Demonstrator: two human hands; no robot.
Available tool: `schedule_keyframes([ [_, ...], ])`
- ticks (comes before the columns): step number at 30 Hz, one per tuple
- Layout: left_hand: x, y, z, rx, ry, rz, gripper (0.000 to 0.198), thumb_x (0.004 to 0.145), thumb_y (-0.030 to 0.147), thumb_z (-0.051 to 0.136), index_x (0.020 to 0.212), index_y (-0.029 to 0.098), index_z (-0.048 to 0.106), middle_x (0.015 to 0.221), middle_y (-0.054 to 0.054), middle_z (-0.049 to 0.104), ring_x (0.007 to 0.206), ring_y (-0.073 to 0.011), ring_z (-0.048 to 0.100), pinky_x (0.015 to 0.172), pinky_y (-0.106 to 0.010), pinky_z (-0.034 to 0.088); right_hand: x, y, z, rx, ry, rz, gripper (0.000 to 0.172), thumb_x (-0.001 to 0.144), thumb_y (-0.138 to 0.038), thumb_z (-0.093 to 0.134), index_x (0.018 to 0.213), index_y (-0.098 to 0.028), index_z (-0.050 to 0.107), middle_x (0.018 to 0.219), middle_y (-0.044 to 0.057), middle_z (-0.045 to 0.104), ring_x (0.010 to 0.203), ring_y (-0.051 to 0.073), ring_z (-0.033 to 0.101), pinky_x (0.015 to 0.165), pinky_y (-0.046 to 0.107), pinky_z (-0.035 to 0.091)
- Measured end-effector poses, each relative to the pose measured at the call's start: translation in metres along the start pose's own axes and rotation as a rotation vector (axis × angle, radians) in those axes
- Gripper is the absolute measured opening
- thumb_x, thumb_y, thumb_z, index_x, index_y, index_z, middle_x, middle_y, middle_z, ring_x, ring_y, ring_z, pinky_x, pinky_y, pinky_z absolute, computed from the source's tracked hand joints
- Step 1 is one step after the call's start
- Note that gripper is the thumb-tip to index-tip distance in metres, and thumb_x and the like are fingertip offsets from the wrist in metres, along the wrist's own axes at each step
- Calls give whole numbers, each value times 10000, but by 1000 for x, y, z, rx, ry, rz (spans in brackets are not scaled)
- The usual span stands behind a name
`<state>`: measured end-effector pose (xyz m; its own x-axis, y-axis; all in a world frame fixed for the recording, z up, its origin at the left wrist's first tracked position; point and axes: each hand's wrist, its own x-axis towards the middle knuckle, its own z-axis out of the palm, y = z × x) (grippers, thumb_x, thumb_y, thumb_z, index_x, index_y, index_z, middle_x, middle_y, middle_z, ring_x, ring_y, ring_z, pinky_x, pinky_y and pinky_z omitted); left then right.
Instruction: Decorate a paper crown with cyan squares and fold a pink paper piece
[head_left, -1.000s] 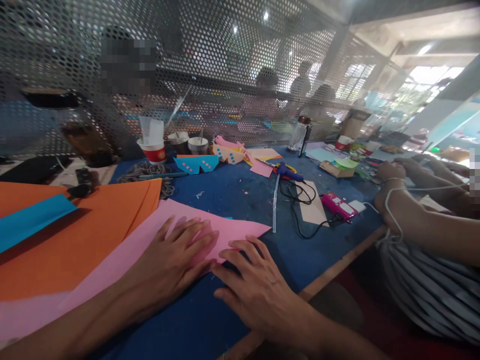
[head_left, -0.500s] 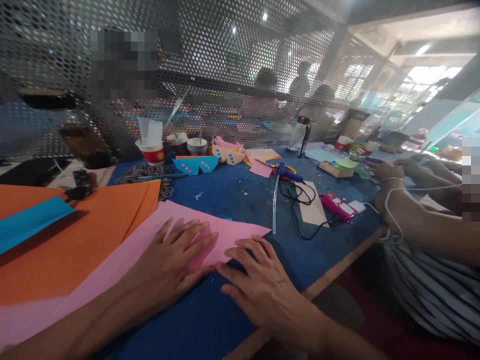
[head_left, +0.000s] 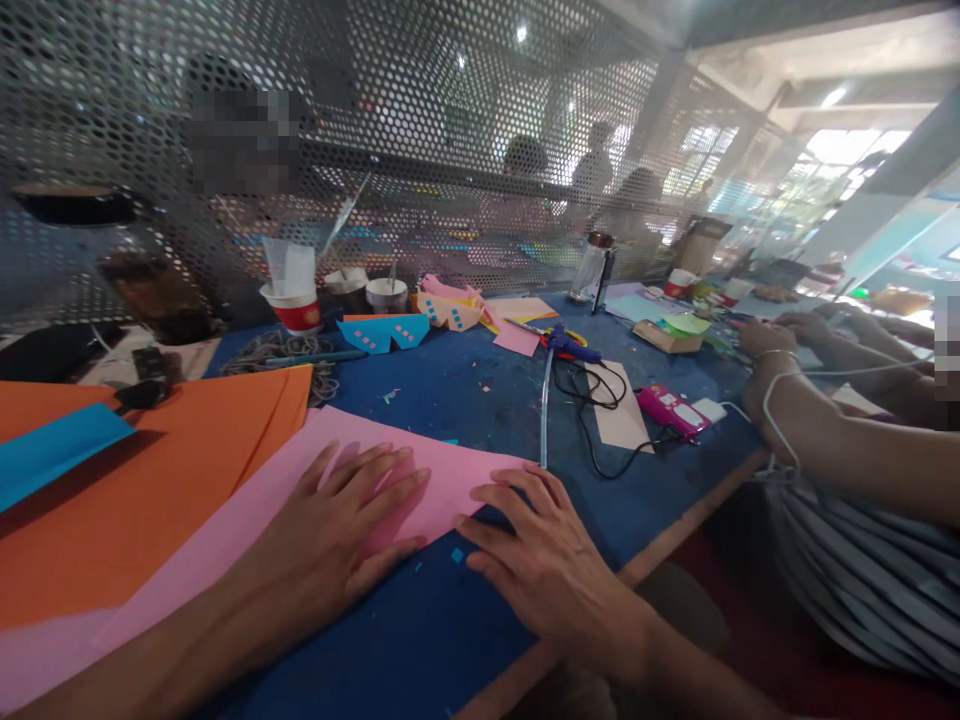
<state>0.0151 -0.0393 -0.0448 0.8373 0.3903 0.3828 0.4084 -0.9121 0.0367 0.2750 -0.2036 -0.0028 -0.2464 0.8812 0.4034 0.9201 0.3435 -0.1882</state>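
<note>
Two hands (head_left: pixel 360 515) (head_left: pixel 551 555) on pink paper (head_left: pixel 454 475), near its edge, blue tabletop (head_left: pixel 420 620) beside

Legible text, brands, numbers and signs: none that I could read from my remote post.
Item: red-and-white paper cup (head_left: pixel 291 311), near; its red band bore a small pale emblem, too small for me to make out.
Item: magenta device (head_left: pixel 673 413) on the tabletop (head_left: pixel 495 400); its upper face carried whitish patches, whose lettering, if any, I could not resolve.
Item: farther red-and-white cup (head_left: pixel 680 284); I could decipher no marking on its red band.
</note>
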Motion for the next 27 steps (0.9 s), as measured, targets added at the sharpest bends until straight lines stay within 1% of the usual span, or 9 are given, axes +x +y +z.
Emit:
schedule_keyframes([
  [5, 0, 2, -1, -15, -9, -21, 607, 1072, 690, 554, 1573, 349, 592, 1649, -74, 610, 1544, -348, 501, 1346, -611, 166, -3, 7, -3, -5, 24, 30, 249, 1129, -319, 636, 1356, -311, 737, 1421, 28, 705, 1441, 254, 535, 1290, 542, 398],
  [9, -1, -1, 0, -11, -18, -12, 625, 1070, 685, 565, 1599, 353, 567, 1660, -79, 599, 1556, -352, 488, 1351, -609, 147, -5, 10, -6, -23, 18, 49, 257, 1121, -293, 640, 1352, -311, 752, 1418, 41, 711, 1432, 270, 557, 1270, 570, 436],
  [14, -1, -5, 1, 12, -39, 20, 652, 1059, 695, 578, 1627, 376, 534, 1675, -61, 589, 1557, -347, 493, 1366, -601, 113, -8, 18, -6, -79, 59, 90, 253, 1104, -250, 653, 1313, -308, 782, 1385, 47, 734, 1404, 284, 591, 1242, 586, 469],
  [19, -1, -5, -1, 20, -69, 17, 671, 1061, 703, 563, 1647, 379, 513, 1692, -59, 573, 1572, -355, 479, 1363, -609, 124, -13, 27, -9, -111, 97, 120, 241, 1098, -223, 647, 1271, -293, 799, 1362, 50, 747, 1394, 285, 600, 1229, 584, 481],
  [24, -1, -6, 0, 27, -34, 25, 683, 1056, 706, 572, 1652, 378, 504, 1681, -57, 584, 1571, -353, 478, 1367, -602, 124, -18, 36, -10, -116, 156, 143, 238, 1111, -234, 623, 1251, -286, 808, 1349, 49, 759, 1358, 287, 618, 1213, 602, 486],
  [27, -1, -5, 0, 28, -26, 32, 680, 1065, 689, 572, 1662, 376, 485, 1680, -56, 586, 1562, -347, 491, 1372, -593, 118, -20, 41, -11, -129, 179, 184, 239, 1110, -232, 622, 1247, -280, 812, 1355, 54, 761, 1355, 283, 621, 1213, 590, 487],
])
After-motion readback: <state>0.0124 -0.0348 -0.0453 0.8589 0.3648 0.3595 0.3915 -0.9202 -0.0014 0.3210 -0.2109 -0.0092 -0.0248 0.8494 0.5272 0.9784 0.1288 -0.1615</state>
